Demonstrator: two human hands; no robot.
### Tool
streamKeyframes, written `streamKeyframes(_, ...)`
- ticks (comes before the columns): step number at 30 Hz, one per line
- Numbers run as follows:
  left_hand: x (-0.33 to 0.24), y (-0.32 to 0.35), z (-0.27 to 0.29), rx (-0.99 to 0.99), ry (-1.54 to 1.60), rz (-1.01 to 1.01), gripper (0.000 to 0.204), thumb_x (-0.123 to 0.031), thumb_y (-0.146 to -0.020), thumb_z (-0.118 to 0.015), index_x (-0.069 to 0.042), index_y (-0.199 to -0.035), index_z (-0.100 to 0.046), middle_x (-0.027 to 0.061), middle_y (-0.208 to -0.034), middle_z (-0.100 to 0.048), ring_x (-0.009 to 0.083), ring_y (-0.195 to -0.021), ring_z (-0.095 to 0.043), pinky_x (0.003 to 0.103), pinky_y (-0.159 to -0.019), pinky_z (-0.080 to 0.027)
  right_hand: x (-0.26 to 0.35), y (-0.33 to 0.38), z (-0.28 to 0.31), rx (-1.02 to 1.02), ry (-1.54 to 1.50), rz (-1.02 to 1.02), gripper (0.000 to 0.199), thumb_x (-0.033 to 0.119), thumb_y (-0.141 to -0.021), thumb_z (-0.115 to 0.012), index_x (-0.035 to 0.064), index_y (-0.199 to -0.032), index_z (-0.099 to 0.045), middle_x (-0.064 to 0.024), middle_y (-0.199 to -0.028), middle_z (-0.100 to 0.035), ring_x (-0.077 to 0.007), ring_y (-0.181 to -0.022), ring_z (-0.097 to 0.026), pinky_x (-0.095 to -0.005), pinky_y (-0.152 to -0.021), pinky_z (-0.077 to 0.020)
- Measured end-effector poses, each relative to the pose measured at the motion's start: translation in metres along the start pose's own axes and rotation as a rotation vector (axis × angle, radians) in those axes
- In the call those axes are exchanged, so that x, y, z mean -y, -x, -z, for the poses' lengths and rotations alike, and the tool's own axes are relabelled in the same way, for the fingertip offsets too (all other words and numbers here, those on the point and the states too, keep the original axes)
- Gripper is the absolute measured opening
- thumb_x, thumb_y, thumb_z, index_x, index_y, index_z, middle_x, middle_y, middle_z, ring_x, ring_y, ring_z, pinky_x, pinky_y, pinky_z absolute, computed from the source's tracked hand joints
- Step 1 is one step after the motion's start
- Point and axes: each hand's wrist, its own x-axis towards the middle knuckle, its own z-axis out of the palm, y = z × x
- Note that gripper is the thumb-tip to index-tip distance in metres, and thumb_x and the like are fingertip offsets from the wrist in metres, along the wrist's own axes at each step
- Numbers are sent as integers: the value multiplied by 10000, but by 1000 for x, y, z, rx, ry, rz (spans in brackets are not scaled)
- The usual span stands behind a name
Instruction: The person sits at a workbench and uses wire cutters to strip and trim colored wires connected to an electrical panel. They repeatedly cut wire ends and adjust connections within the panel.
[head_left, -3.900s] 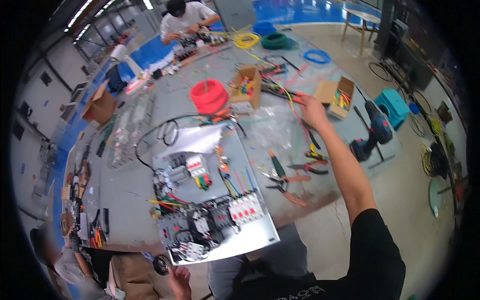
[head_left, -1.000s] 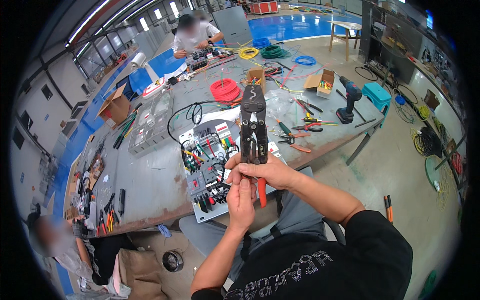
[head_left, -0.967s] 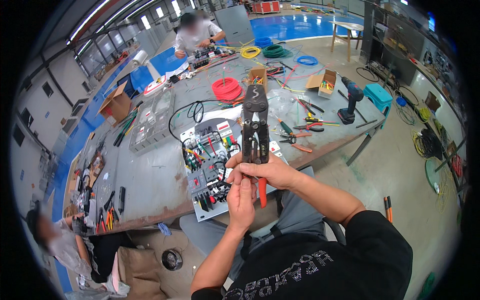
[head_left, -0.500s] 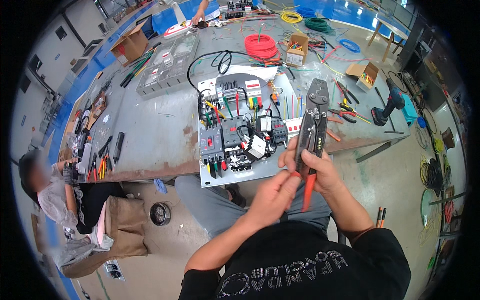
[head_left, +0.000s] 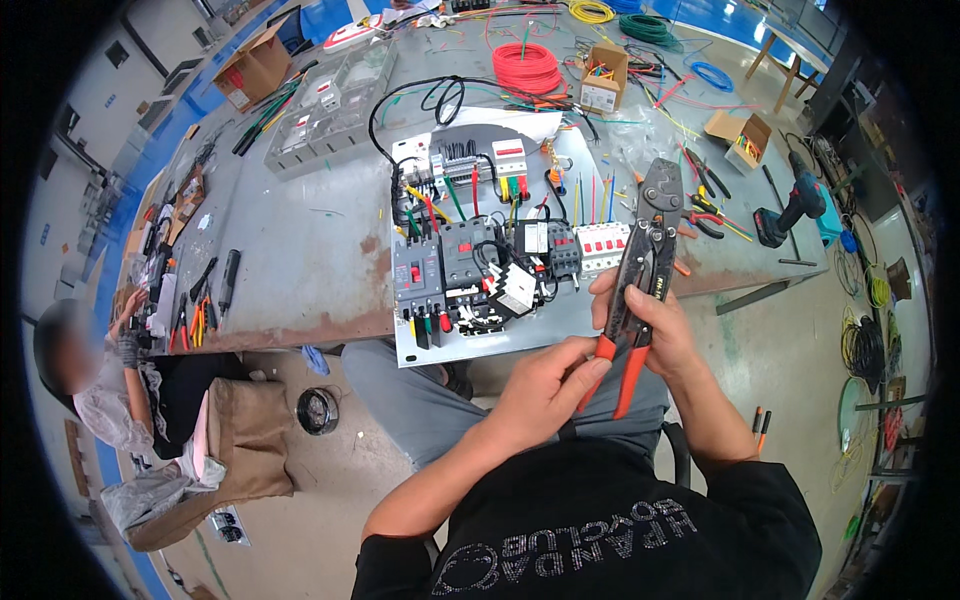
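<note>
In front of my lap I hold a crimping tool with a dark metal head and red handle ends. My right hand is wrapped round its middle, the thumb across the dark levers. My left hand is closed on the left red handle, and the two handles stand apart. I cannot make out anything in the tool's jaws. Just beyond, at the table edge, lies a metal mounting plate with circuit breakers, contactors and short coloured wires. A white breaker row is nearest the tool.
Pliers and a cordless drill lie on the right of the table. Farther back are a red wire coil, cardboard boxes and a grey compartment tray. Another person sits at the left.
The crimping tool and both hands have shifted slightly right. Its handles now show spread apart, with my left hand on the left one. At the left, the other person's hand has risen.
</note>
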Motion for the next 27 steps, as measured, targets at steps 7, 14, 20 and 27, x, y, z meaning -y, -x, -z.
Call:
streamKeyframes(7, -8, 7, 59, -271, 72, 94, 207, -78, -1043, -610, 17, -1216, -674, 20, -820, -646, 89, -686, -631, 253, -625, -519, 13, 8, 44, -42, 45, -10, 547, 326, -946, -681, -44, -1343, -610, -147, -978, -734, -81, -639, -535, -229, -582, -424)
streamKeyframes(14, 20, 34, 65, -483, 67, 131, 205, -156, -1073, -591, 18, -1152, -665, 40, -750, -624, 110, -610, -591, 244, -563, -446, 3, 57, 123, -336, 100, -34, 549, 254, -935, -655, -13, -1409, -578, -110, -971, -727, -104, -722, -583, -237, -645, -452)
streamKeyframes(20, 11, -10, 27, -169, -6, 111, 181, -88, -1038, -640, 39, -1161, -673, 30, -770, -639, 97, -648, -610, 235, -612, -489, -17, 85, 151, -522, 47, 7, 491, 274, -937, -661, -28, -1323, -628, -112, -965, -730, -131, -768, -623, -282, -666, -491)
streamKeyframes(27, -5, -75, -18, 77, -255, 3, 153, -35, -958, -716, 22, -1100, -711, 49, -830, -655, 95, -652, -637, 244, -602, -509, -38, 88, 175, -641, 12, -85, 303, 276, -960, -673, 35, -1143, -672, -75, -819, -675, -127, -726, -621, -267, -616, -485)
